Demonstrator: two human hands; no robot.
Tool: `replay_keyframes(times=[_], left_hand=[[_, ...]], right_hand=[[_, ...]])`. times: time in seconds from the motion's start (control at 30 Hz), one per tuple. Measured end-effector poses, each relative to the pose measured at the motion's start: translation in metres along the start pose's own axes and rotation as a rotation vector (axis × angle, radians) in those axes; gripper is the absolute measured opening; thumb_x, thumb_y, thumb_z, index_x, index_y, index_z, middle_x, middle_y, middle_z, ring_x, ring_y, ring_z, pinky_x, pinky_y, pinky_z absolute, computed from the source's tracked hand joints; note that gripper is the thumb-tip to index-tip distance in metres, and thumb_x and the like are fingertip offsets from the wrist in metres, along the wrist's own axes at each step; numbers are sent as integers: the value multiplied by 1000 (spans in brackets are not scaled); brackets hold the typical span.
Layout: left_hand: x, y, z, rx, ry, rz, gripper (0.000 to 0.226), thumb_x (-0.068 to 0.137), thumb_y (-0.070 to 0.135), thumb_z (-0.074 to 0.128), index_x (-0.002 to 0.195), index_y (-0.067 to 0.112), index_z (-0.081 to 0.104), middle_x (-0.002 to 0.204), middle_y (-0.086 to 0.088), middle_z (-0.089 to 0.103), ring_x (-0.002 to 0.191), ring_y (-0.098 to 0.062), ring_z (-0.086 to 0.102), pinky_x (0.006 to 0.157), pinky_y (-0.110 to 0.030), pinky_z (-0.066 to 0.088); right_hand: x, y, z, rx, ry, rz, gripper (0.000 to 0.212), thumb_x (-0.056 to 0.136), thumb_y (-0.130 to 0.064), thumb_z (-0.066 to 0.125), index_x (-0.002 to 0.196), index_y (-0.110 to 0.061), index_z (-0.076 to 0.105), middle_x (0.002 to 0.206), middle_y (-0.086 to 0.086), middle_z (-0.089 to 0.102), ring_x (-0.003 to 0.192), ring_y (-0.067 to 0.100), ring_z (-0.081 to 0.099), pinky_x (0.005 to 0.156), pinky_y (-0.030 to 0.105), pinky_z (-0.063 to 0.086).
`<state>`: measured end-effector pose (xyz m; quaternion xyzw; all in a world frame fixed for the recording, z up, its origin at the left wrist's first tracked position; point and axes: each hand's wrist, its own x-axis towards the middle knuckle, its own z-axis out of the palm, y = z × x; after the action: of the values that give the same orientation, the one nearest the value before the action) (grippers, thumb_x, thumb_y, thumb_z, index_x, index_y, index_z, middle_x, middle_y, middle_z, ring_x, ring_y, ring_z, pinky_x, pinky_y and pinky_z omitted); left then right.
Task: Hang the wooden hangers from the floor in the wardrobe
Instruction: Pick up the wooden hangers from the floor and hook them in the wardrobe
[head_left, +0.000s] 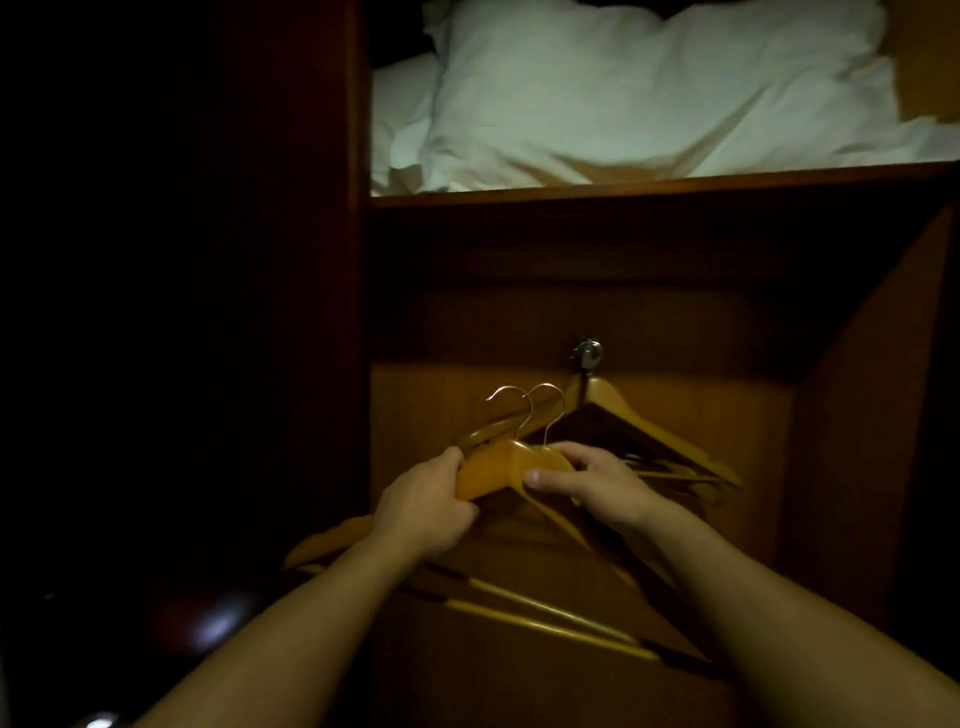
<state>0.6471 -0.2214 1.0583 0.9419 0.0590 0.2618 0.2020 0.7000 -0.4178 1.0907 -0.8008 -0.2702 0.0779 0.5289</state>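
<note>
Gripping a pair of wooden hangers between them, both hands were closed inside the dim wardrobe. The left hand had its fingers curled round the left shoulder of the pair. The right hand pinched the pair just below the necks, thumb laid across the front and fingers wrapped over the top. The two hangers lay stacked one against the other, their silver wire hooks pointing up side by side, and their lower bars slanted down toward the right forearm. The hooks stood near a metal fitting on the back panel but did not touch it. From that fitting more wooden hangers hung in a bunch, just behind and to the right of the right hand. Above, white pillows lay along the wooden shelf, reaching its front edge.
</note>
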Motion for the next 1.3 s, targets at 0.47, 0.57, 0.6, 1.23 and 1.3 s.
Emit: replay_keyframes(times=[0.47, 0.57, 0.6, 1.23, 1.3], left_hand=[[123, 106, 76, 25, 25, 87, 19, 87, 18, 57, 95, 31, 46, 76, 8, 54, 64, -10, 53, 60, -29, 41], [146, 114, 88, 59, 11, 104, 18, 87, 20, 56, 95, 33, 47, 77, 10, 56, 66, -8, 53, 60, -29, 39], [155, 116, 92, 57, 3, 105, 18, 88, 20, 56, 96, 33, 47, 77, 10, 55, 66, -8, 52, 60, -29, 38], [289, 76, 142, -164, -171, -48, 36, 82, 14, 52, 118, 16, 57, 103, -6, 65, 92, -24, 62, 78, -35, 51], [295, 69, 147, -151, -175, -49, 43, 82, 14, 52, 125, 14, 53, 113, -10, 64, 94, -24, 62, 73, -32, 49]], right_hand=[[61, 57, -159, -7, 193, 31, 37, 102, -46, 42, 101, -17, 67, 82, 0, 70, 67, 10, 67, 58, 21, 52], [75, 77, -173, -13, 239, 54, 39, 103, -45, 42, 102, -13, 66, 71, 2, 69, 54, 10, 64, 52, 20, 52], [80, 81, -178, -20, 251, 61, 39, 103, -45, 42, 102, -13, 66, 72, 2, 69, 54, 10, 64, 52, 20, 52], [145, 92, -230, -96, 397, 123, 38, 102, -47, 43, 101, -17, 66, 71, 2, 62, 57, 14, 56, 46, 21, 42], [146, 95, -231, -91, 407, 109, 41, 102, -47, 44, 99, -13, 67, 67, 2, 62, 52, 13, 55, 41, 18, 41]])
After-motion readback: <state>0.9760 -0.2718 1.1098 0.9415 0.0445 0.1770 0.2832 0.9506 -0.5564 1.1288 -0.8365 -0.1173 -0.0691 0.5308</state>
